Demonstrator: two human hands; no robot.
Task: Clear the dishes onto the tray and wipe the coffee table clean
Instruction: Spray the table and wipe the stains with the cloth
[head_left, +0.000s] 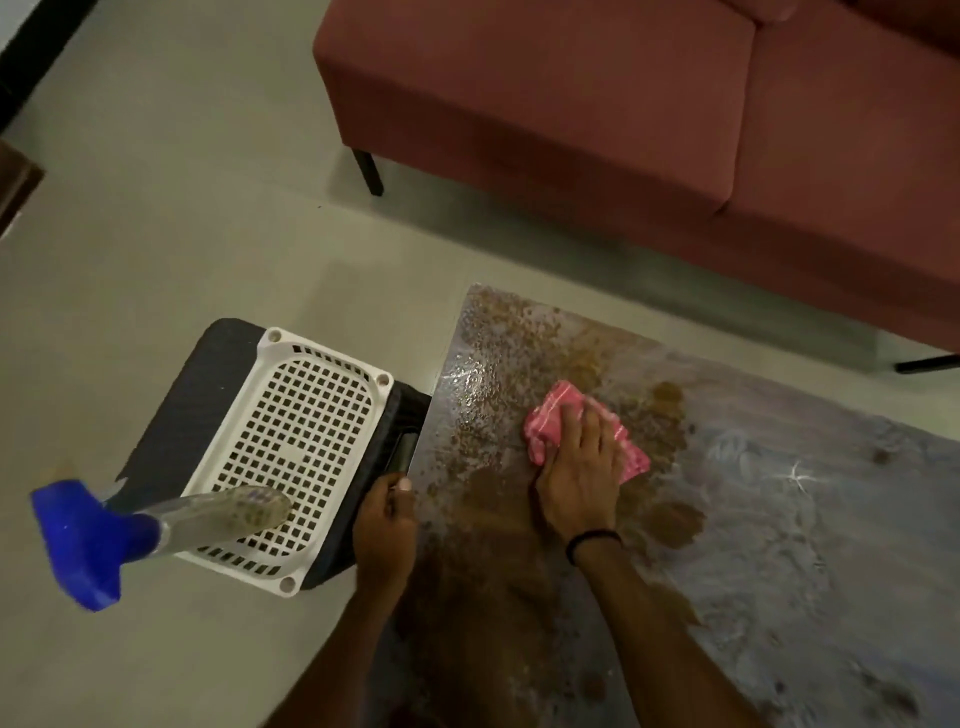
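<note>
You're pressing pink cloth (587, 434) w/ right hand (582, 478), fingers flat, together, mid coffee table (779, 519). Left hand (387, 525) curling at table's left edge, grip unclear. Risk: brown spill smearing, dripping toward tray (291, 447) left of table.

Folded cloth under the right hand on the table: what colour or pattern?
Pink with pale stripes, the folded cloth; head view, the only one.
</note>
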